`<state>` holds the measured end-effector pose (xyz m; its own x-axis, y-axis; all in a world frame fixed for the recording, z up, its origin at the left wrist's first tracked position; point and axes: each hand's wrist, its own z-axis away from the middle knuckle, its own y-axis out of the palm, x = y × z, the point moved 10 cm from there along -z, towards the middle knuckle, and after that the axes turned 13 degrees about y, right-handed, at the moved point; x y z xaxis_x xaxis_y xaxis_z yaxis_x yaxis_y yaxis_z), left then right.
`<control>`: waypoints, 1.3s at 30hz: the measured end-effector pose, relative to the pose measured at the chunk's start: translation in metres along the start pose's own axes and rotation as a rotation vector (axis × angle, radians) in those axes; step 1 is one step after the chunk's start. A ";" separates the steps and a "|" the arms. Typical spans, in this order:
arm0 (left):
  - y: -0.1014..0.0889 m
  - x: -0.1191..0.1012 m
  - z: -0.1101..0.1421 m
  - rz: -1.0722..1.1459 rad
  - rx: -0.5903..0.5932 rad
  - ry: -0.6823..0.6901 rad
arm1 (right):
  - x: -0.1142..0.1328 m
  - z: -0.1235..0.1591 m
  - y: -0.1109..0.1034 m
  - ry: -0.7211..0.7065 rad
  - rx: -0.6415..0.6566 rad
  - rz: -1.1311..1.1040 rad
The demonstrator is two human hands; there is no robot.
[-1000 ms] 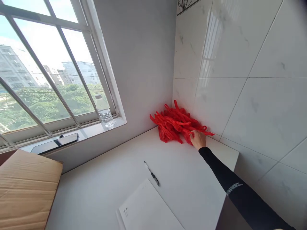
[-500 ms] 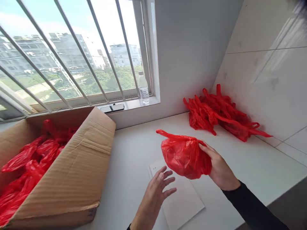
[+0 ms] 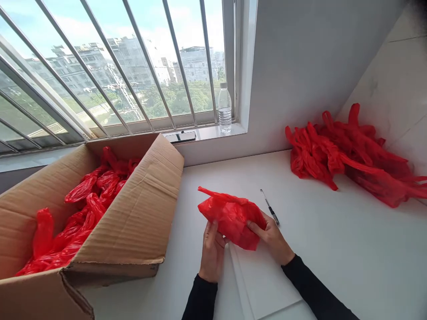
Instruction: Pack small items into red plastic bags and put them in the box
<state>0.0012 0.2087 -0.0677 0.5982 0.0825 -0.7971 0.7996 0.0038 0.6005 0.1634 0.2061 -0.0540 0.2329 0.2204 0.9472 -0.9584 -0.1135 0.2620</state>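
Observation:
A crumpled red plastic bag (image 3: 230,218) is held up above the white table, one of its handles sticking out to the left. My left hand (image 3: 213,251) grips its lower left side, thumb in front and fingers behind. On the right side, my right hand (image 3: 271,235) pinches the bag with the thumb on top; most of its fingers are hidden. Beneath the bag and hands lies a white notebook or stack of paper (image 3: 270,284), partly covered from view. A pen (image 3: 270,207) with a black grip lies just beyond my right hand.
To the left stands an open cardboard box (image 3: 133,218) full of red plastic bags (image 3: 90,200). More red bags (image 3: 353,151) are heaped at the back right against the wall. A water bottle (image 3: 225,109) and a phone (image 3: 180,137) rest on the sill of the barred window.
My left hand, open and apart before, has closed on the bag's left side. The bag has come lower and left. The view has turned left, and the pen has come into sight.

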 end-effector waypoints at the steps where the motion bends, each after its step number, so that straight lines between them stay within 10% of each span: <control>1: -0.002 0.000 0.000 0.001 -0.015 0.007 | -0.003 -0.002 -0.002 0.001 -0.011 -0.006; 39: 0.002 0.003 0.008 -0.235 0.002 0.055 | -0.006 0.002 0.002 0.016 0.113 0.029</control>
<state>0.0046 0.2010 -0.0698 0.3920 0.1341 -0.9101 0.9166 0.0278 0.3989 0.1599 0.2027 -0.0588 0.2013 0.2309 0.9519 -0.9398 -0.2283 0.2541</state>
